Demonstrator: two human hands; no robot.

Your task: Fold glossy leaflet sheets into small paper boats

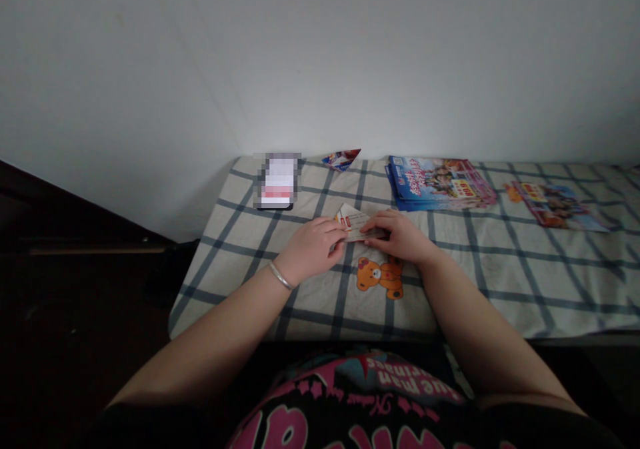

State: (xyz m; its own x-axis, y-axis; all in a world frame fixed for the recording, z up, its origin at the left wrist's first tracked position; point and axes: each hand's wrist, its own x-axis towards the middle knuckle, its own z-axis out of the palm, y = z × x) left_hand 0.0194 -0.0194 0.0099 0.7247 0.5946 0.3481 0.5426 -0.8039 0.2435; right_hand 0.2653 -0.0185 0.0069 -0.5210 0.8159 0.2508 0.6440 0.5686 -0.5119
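Observation:
A folded paper leaflet point(356, 221), its pale printed side up and its top coming to a point, lies on the checked cloth between my hands. My left hand point(316, 245), with a silver bangle at the wrist, is closed on the leaflet's left end. The right end is under the fingers of my right hand point(397, 234), thumb on the near edge, gripping it. Both hands hide parts of the paper. Just below it, an orange teddy bear print point(377, 277) shows on the cloth.
Against the wall rests a small folded paper triangle point(342, 160), with a phone point(278, 181) to its left. A stack of colourful leaflets point(440, 183) lies right of centre, and another leaflet point(563, 205) farther right. The checked cloth point(230, 235) ends at a rounded left edge.

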